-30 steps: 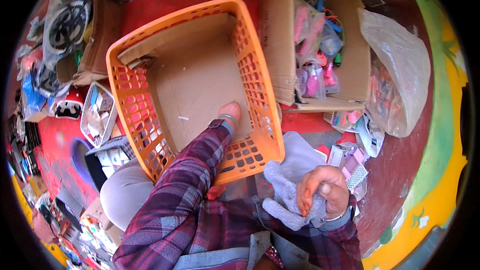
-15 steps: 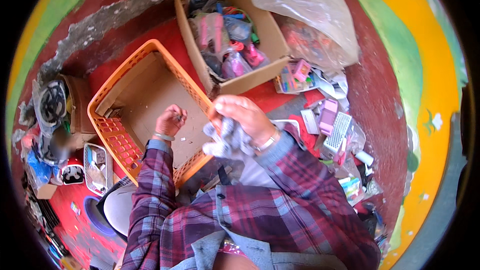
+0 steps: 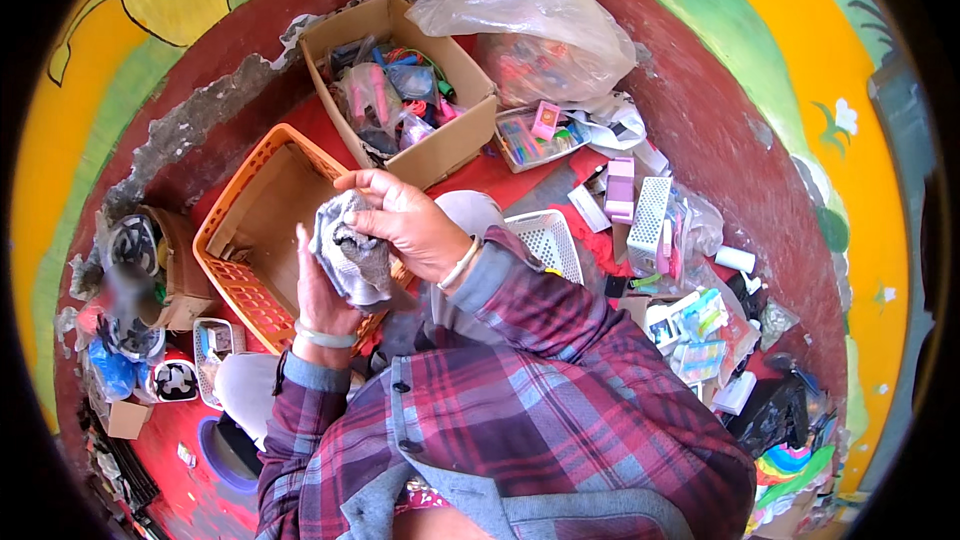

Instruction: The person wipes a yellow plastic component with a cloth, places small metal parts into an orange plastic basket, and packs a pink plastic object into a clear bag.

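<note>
A crumpled grey and white cloth (image 3: pixel 355 255) is between my two hands, above the near right side of an orange plastic basket (image 3: pixel 237 292). My right hand (image 3: pixel 415 230) grips it from above and to the right, thumb pressed on its top. My left hand (image 3: pixel 325 298) stands on the other side, fingers stretched upward and the palm against the cloth. Brown cardboard lines the inside of the basket. Whether anything small lies under the cloth in my left palm is hidden.
Behind the basket stands a cardboard box (image 3: pixel 455 143) of bagged small goods, beside a large clear plastic bag (image 3: pixel 530 20). A white perforated basket (image 3: pixel 549 240) and loose packages sit at the right. Helmets (image 3: pixel 132 245) and a small white basket (image 3: pixel 213 340) are at the left.
My hands have come together around the cloth. My left hand has left the space over the basket, and its closed fingers have straightened. The view has shifted, showing more on the right.
</note>
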Demonstrator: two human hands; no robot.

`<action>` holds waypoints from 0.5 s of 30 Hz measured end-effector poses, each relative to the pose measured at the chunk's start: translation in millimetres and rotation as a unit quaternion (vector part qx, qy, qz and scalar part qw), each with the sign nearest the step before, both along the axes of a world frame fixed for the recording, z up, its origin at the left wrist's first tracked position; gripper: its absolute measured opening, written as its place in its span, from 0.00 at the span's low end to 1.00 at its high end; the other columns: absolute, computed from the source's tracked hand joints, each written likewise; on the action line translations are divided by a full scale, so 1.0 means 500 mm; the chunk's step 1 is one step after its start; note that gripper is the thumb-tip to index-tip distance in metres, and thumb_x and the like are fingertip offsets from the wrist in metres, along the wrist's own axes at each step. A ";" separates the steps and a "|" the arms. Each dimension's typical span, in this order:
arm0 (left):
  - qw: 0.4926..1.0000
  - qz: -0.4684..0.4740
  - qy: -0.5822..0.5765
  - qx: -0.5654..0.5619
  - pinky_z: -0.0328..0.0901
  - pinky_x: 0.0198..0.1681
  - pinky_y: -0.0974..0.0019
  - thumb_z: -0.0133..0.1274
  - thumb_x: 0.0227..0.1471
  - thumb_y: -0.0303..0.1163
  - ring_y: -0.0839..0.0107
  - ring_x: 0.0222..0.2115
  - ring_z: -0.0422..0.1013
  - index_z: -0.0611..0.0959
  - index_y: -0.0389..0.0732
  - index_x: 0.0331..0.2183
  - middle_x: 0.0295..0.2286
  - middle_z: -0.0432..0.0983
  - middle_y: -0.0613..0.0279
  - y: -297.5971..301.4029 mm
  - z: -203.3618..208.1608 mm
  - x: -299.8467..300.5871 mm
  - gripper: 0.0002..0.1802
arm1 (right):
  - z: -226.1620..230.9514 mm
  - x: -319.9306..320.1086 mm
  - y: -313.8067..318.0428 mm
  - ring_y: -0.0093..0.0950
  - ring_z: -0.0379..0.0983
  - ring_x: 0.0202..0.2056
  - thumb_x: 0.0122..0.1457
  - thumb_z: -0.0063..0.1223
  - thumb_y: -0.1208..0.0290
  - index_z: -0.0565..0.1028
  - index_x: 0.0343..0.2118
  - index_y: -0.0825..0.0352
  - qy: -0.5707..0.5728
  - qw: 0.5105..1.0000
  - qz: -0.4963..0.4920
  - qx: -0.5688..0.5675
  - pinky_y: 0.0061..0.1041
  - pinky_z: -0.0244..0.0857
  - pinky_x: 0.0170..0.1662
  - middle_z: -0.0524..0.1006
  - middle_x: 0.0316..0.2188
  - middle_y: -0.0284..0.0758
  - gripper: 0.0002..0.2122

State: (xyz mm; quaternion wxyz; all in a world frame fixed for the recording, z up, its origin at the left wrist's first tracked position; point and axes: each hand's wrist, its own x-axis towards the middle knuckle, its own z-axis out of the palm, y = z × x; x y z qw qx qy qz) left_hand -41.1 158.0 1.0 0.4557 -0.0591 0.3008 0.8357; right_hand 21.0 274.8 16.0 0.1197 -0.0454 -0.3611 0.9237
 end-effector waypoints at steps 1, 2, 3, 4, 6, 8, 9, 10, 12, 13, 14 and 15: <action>0.995 -0.093 0.024 -0.033 0.60 0.14 0.78 0.34 0.50 0.65 0.74 0.20 0.71 0.74 0.40 0.41 0.29 0.76 0.62 -0.026 0.022 0.009 0.37 | -0.001 0.001 -0.004 0.20 0.70 0.36 0.54 0.46 0.81 0.64 0.45 0.68 -0.007 0.998 -0.033 0.049 0.18 0.66 0.40 0.72 0.35 0.32 0.14; 0.983 -0.176 0.050 0.007 0.50 0.10 0.82 0.38 0.47 0.66 0.80 0.14 0.65 0.75 0.44 0.37 0.25 0.75 0.66 -0.054 0.009 -0.002 0.34 | 0.000 0.002 -0.011 0.19 0.70 0.35 0.54 0.46 0.81 0.65 0.44 0.68 -0.013 0.993 -0.066 0.097 0.18 0.66 0.40 0.72 0.34 0.32 0.14; 0.986 -0.157 0.042 -0.035 0.50 0.10 0.82 0.43 0.48 0.61 0.81 0.13 0.62 0.75 0.45 0.35 0.23 0.73 0.68 -0.052 0.022 0.009 0.28 | 0.005 0.002 -0.018 0.18 0.70 0.33 0.53 0.48 0.81 0.68 0.42 0.69 -0.012 0.992 -0.083 0.096 0.18 0.66 0.38 0.73 0.31 0.31 0.12; 0.987 -0.138 0.033 -0.077 0.50 0.10 0.82 0.47 0.49 0.57 0.82 0.11 0.59 0.75 0.47 0.33 0.21 0.71 0.69 -0.049 0.034 0.019 0.22 | -0.012 -0.004 -0.020 0.18 0.69 0.33 0.52 0.49 0.81 0.69 0.41 0.70 -0.013 0.976 -0.110 0.190 0.17 0.66 0.38 0.73 0.32 0.31 0.12; 0.981 -0.145 0.084 -0.100 0.48 0.09 0.81 0.54 0.48 0.45 0.83 0.11 0.58 0.73 0.48 0.31 0.19 0.68 0.71 -0.052 0.011 0.021 0.13 | -0.011 -0.003 -0.029 0.18 0.69 0.33 0.51 0.49 0.81 0.70 0.40 0.71 -0.040 0.969 -0.098 0.225 0.18 0.66 0.38 0.73 0.32 0.31 0.12; 0.979 -0.116 0.113 -0.124 0.49 0.10 0.79 0.55 0.46 0.46 0.80 0.10 0.57 0.73 0.45 0.29 0.17 0.67 0.69 -0.050 0.013 0.026 0.16 | -0.001 0.010 -0.023 0.18 0.68 0.35 0.55 0.48 0.78 0.70 0.41 0.72 -0.019 0.975 -0.053 0.217 0.17 0.65 0.40 0.72 0.34 0.31 0.11; 0.978 -0.117 0.120 -0.126 0.49 0.10 0.79 0.55 0.46 0.46 0.80 0.10 0.57 0.73 0.45 0.29 0.17 0.67 0.69 -0.057 0.008 0.022 0.15 | 0.010 0.021 -0.013 0.18 0.68 0.36 0.56 0.47 0.76 0.70 0.41 0.72 -0.016 0.978 -0.031 0.206 0.17 0.64 0.40 0.72 0.34 0.31 0.10; 0.976 -0.117 0.128 -0.129 0.49 0.10 0.78 0.55 0.46 0.46 0.79 0.10 0.57 0.73 0.46 0.29 0.17 0.68 0.69 -0.059 0.008 0.020 0.15 | 0.018 0.029 -0.001 0.18 0.68 0.37 0.57 0.47 0.75 0.69 0.41 0.72 -0.012 0.981 -0.010 0.195 0.17 0.64 0.40 0.72 0.35 0.31 0.10; 0.981 -0.091 0.125 -0.120 0.51 0.10 0.79 0.54 0.48 0.45 0.80 0.13 0.62 0.75 0.46 0.33 0.22 0.72 0.68 -0.047 0.040 0.019 0.15 | -0.007 0.044 0.035 0.16 0.68 0.37 0.59 0.44 0.71 0.70 0.40 0.71 -0.007 0.970 -0.123 0.209 0.18 0.64 0.38 0.72 0.33 0.29 0.10; 0.986 -0.040 0.122 -0.107 0.51 0.11 0.80 0.54 0.48 0.44 0.81 0.14 0.64 0.75 0.46 0.34 0.23 0.73 0.68 -0.040 0.054 0.018 0.14 | -0.001 0.069 0.050 0.16 0.69 0.36 0.59 0.43 0.69 0.71 0.38 0.69 -0.061 0.962 -0.173 0.200 0.18 0.63 0.36 0.73 0.31 0.29 0.10; 0.988 0.010 0.120 -0.093 0.52 0.11 0.81 0.53 0.49 0.43 0.81 0.15 0.65 0.75 0.47 0.35 0.24 0.74 0.68 -0.030 0.068 0.016 0.14 | 0.005 0.092 0.064 0.17 0.70 0.34 0.59 0.42 0.67 0.72 0.36 0.68 -0.115 0.949 -0.223 0.189 0.18 0.63 0.34 0.74 0.29 0.30 0.10; 0.990 0.057 0.110 -0.073 0.53 0.12 0.80 0.53 0.49 0.43 0.81 0.16 0.65 0.75 0.47 0.35 0.25 0.74 0.69 -0.007 0.098 0.020 0.13 | -0.023 0.112 0.070 0.18 0.71 0.32 0.59 0.41 0.64 0.73 0.32 0.65 -0.115 0.954 -0.252 0.115 0.18 0.62 0.31 0.75 0.27 0.30 0.11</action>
